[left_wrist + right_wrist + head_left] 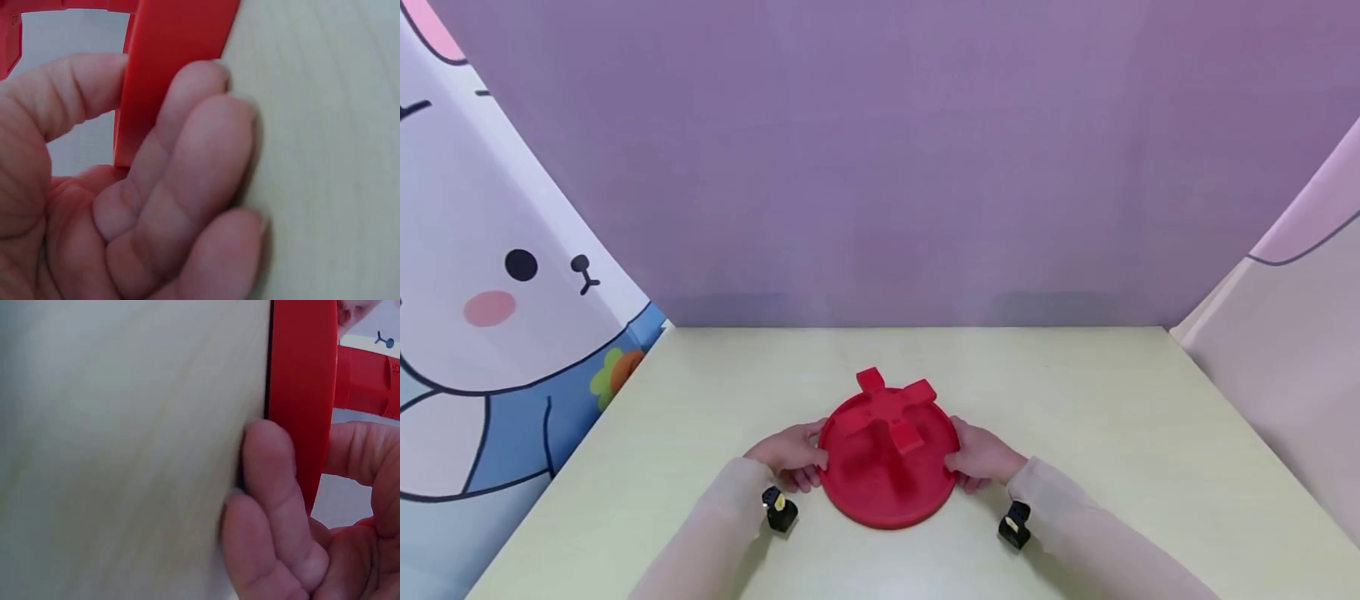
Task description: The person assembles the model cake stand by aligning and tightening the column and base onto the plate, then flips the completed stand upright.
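A round red tray-like disc (887, 504) with a raised rim lies on or just over the table in front of me. From its middle rises a red four-armed cross piece (887, 406) whose arm ends bend outward like tabs. My left hand (792, 454) grips the disc's left edge, thumb on the rim and fingers low against its outer side, near the tabletop. On the opposite edge my right hand (985, 454) holds it the same way. In both wrist views the red side wall (172, 56) sits between thumb and fingers. Whether fingertips reach underneath cannot be told.
The pale wood-grain table (1120, 417) spreads around the disc. A purple panel (910, 167) stands along its back edge. Printed cartoon fabric (490, 350) hangs on the left, and a pale panel (1292, 350) on the right. Each wrist carries a small black camera (781, 510).
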`<state>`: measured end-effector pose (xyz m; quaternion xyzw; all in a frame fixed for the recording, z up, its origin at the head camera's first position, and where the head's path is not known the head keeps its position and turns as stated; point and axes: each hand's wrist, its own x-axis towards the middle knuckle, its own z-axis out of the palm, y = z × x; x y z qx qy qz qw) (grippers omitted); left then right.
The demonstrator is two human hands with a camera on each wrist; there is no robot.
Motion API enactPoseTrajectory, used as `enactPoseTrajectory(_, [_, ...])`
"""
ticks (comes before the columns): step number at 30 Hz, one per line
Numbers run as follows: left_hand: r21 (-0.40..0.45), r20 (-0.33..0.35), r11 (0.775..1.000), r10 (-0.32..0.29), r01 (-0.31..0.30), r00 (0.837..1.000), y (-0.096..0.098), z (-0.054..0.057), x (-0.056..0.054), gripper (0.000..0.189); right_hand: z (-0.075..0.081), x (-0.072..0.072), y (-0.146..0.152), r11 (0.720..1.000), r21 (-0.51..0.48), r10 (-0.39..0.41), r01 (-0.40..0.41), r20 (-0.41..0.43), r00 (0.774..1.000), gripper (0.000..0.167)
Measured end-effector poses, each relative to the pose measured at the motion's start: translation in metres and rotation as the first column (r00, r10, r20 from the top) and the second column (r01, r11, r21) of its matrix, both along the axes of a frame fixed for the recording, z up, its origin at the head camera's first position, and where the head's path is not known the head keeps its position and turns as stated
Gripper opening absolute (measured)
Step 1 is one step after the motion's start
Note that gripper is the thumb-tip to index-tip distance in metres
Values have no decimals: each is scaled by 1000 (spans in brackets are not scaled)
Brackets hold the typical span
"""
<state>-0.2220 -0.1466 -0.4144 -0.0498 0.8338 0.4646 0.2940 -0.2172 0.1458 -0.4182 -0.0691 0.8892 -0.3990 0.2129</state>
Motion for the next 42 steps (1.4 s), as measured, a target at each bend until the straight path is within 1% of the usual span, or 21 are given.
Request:
enactPoseTrajectory(6, [-32, -11, 999, -43, 42, 999, -1, 6, -2, 80, 7, 1, 2, 1000, -14, 0, -1, -34, 999, 37])
enactPoseTrajectory(8, [-23, -6, 999, -46, 46, 999, -5, 6, -2, 81, 9, 3, 1, 1000, -26, -5, 4, -36, 999, 41])
enactPoseTrajectory(11, [19, 13, 1000, -24, 24, 1000, -12, 2, 4, 83, 8, 7, 0, 996, -85, -23, 23, -1, 1000, 54])
enactPoseTrajectory(14, [112, 31, 994, 6, -9, 999, -18, -4, 10, 83, 2, 11, 1, 980, -193, -43, 56, 72, 996, 66])
enactPoseTrajectory(15, [151, 31, 988, 12, -17, 999, -20, -6, 12, 82, 0, 12, 2, 970, -235, -47, 70, 99, 994, 67])
enactPoseTrajectory(17, [242, 40, 970, 18, -27, 999, -22, -8, 13, 80, -3, 13, 5, 941, -320, -58, 105, 154, 986, 68])
enactPoseTrajectory(19, [334, 44, 942, 12, -26, 999, -22, -10, 14, 78, -5, 13, 8, 911, -387, -69, 143, 200, 977, 67])
enactPoseTrajectory(21, [415, 57, 909, 5, -28, 998, -23, -11, 14, 77, -5, 13, 11, 881, -440, -71, 174, 242, 968, 67])
enactPoseTrajectory(23, [472, 68, 881, 1, -33, 998, -23, -10, 14, 75, -4, 13, 14, 859, -478, -58, 185, 268, 962, 66])
enactPoseTrajectory(25, [508, 66, 860, 0, -34, 998, -23, -8, 13, 72, -2, 13, 17, 845, -501, -49, 187, 276, 960, 65])
enactPoseTrajectory(26, [524, 63, 851, -1, -32, 998, -23, -7, 12, 71, -1, 12, 18, 839, -510, -47, 187, 274, 961, 65])
enactPoseTrajectory(28, [541, 53, 840, 5, -33, 999, -23, -4, 12, 68, 1, 12, 19, 830, -524, -52, 189, 264, 963, 61])
enactPoseTrajectory(30, [541, 50, 840, 25, -48, 998, -24, 1, 14, 66, 3, 12, 18, 817, -546, -44, 186, 262, 964, 58])
enactPoseTrajectory(32, [539, 50, 840, 44, -64, 998, -23, 3, 16, 65, 5, 12, 18, 805, -563, -37, 187, 266, 963, 54])
enactPoseTrajectory(35, [541, 53, 836, 72, -90, 996, -22, 7, 20, 62, 9, 14, 18, 793, -577, -36, 193, 272, 962, 48])
enactPoseTrajectory(38, [565, 48, 820, 79, -92, 996, -18, 10, 22, 62, 15, 15, 22, 800, -564, -65, 207, 261, 963, 43])
enactPoseTrajectory(42, [601, 33, 795, 84, -87, 996, -8, 13, 23, 62, 27, 15, 30, 820, -536, -79, 199, 240, 968, 42])
